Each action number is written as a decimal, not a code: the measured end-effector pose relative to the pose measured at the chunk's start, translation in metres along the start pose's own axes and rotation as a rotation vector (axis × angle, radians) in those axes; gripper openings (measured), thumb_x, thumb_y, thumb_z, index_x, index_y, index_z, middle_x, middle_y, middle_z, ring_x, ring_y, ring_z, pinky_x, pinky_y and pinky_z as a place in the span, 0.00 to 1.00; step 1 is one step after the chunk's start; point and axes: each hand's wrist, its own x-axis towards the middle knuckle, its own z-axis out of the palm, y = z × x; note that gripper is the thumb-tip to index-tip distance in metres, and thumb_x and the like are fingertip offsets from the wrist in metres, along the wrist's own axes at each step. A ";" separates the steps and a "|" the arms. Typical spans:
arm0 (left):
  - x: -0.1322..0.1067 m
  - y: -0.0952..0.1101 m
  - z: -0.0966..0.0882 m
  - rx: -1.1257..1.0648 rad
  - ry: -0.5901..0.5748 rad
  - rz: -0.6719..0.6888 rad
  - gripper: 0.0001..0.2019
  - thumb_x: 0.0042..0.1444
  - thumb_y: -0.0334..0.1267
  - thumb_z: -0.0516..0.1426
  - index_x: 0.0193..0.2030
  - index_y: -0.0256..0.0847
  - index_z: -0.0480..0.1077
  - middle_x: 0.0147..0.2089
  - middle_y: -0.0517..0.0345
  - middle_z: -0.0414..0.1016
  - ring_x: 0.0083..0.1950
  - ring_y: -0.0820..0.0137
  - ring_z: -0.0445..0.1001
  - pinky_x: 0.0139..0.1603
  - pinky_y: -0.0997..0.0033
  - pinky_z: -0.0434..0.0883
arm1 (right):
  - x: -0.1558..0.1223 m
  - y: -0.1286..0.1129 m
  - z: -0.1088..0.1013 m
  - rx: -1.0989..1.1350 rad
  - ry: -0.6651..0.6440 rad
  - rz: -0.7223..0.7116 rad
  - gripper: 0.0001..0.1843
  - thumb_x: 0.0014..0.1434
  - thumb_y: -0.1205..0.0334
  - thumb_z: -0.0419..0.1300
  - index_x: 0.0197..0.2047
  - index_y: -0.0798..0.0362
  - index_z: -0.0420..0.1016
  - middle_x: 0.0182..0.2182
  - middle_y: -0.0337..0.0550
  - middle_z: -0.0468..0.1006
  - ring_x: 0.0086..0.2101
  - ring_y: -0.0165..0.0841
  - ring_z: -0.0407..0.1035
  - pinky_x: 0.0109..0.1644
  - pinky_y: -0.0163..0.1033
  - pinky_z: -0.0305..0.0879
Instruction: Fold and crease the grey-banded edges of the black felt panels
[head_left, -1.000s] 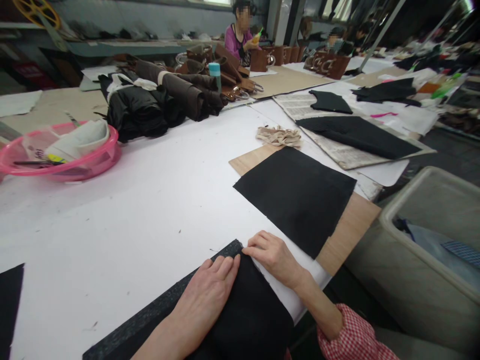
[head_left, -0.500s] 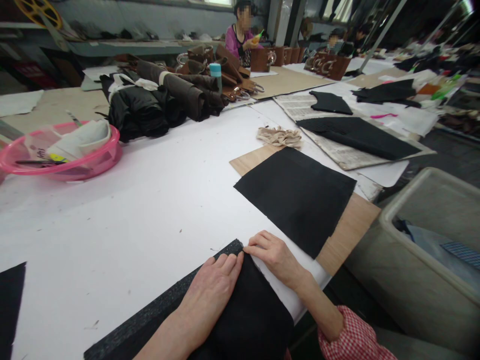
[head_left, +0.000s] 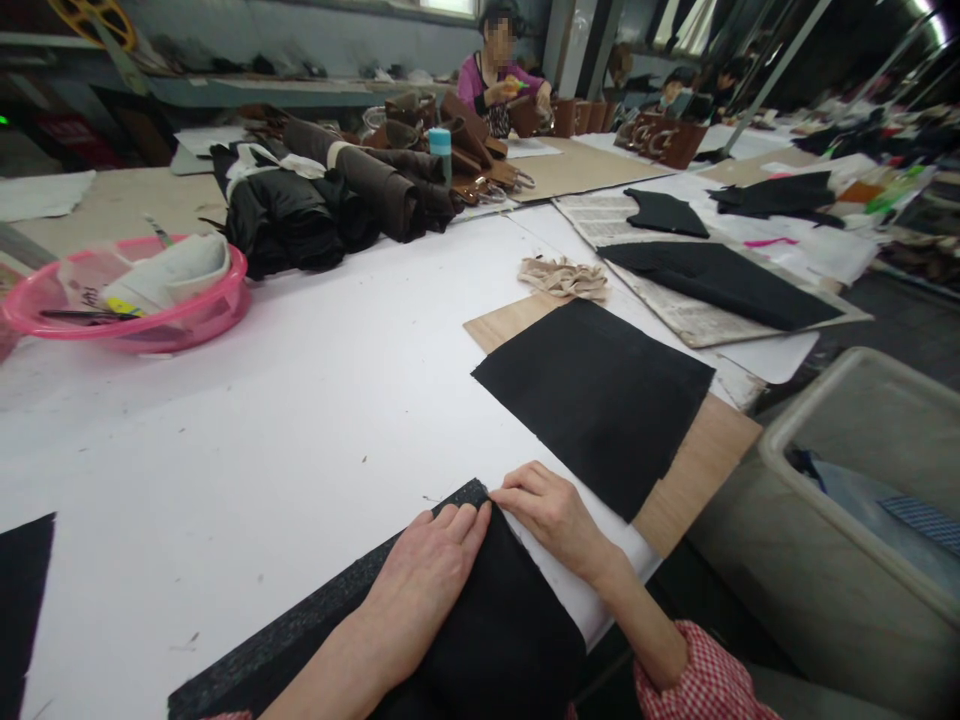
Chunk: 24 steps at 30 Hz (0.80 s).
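A black sheet of fabric or leather (head_left: 517, 610) lies at the table's near edge, with a speckled dark strip (head_left: 300, 610) along its far side. My left hand (head_left: 431, 560) rests flat on the sheet near the strip's upper end, fingers stretched out and pressing down. At that same corner, my right hand (head_left: 551, 515) pinches the sheet's edge between thumb and fingers. The two hands almost meet there. Beyond them another black sheet (head_left: 596, 390) lies on a thin wooden board (head_left: 709, 455).
A pink basket (head_left: 180, 325) stands at the left, and dark rolled material (head_left: 352, 170) lies at the back. Beige strips (head_left: 562, 277) sit past the board. A large grey bin (head_left: 787, 530) is at my right. A co-worker (head_left: 495, 75) sits across the table.
Both hands keep nearly the same place at the sheet's corner. The view has shifted slightly. The co-worker across the table has moved one hand outward toward the brown bags.
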 end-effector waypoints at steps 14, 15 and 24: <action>0.005 -0.001 -0.010 -0.039 0.002 0.013 0.25 0.60 0.24 0.48 0.64 0.37 0.57 0.44 0.54 0.69 0.42 0.63 0.69 0.42 0.61 0.68 | 0.000 0.002 0.003 -0.001 0.026 0.010 0.11 0.69 0.67 0.53 0.49 0.48 0.75 0.40 0.43 0.75 0.44 0.35 0.68 0.47 0.41 0.68; 0.006 -0.001 -0.011 -0.043 0.004 0.011 0.24 0.61 0.25 0.48 0.64 0.37 0.57 0.44 0.54 0.69 0.42 0.64 0.69 0.41 0.62 0.68 | 0.000 0.002 0.003 -0.002 0.028 0.010 0.11 0.69 0.67 0.53 0.49 0.48 0.75 0.40 0.43 0.75 0.44 0.35 0.68 0.47 0.41 0.68; 0.002 0.005 -0.011 -0.003 0.026 -0.001 0.25 0.60 0.24 0.50 0.64 0.38 0.59 0.44 0.54 0.70 0.43 0.63 0.69 0.42 0.62 0.70 | 0.000 0.003 0.004 0.010 0.024 0.010 0.13 0.68 0.69 0.53 0.50 0.48 0.75 0.40 0.44 0.74 0.44 0.36 0.67 0.47 0.42 0.68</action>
